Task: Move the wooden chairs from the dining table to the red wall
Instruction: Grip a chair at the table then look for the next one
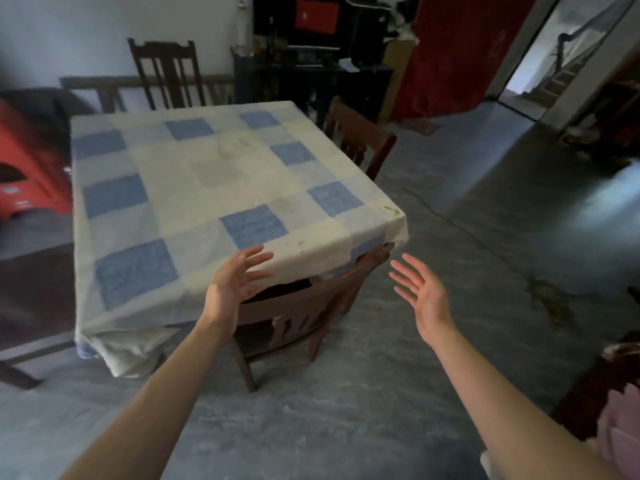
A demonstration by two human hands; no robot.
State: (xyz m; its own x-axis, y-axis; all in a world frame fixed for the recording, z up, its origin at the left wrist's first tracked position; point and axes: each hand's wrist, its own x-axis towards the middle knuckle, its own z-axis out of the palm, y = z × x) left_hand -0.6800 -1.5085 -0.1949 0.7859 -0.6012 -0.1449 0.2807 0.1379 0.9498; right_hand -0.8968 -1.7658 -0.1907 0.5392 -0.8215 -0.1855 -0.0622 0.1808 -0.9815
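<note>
A dining table (388, 233) under a blue-and-white checked cloth (194, 188) filled the middle of the room. A dark desk (311, 81) stood behind it, and the red wall (460, 50) rose beyond the table's far right corner, beside an open doorway (554, 64). A thin cable (450, 220) trailed across the grey floor (346, 410) between the table and that wall.

3 wooden chairs showed. The near chair (294, 306) was tucked under the table's near edge. Its back faced the person, and the top rail ran from lower left to upper right along the hanging cloth, whose hem covered its right post. The right-side chair (360, 133) was pushed in at the right edge. The far chair (166, 71) stood upright behind the table.

The left hand (239, 282) hovered over the near chair's rail with fingers spread, grasping nothing. The right hand (420, 294), also spread and empty, was just right of that chair, palm turned inward.
</note>
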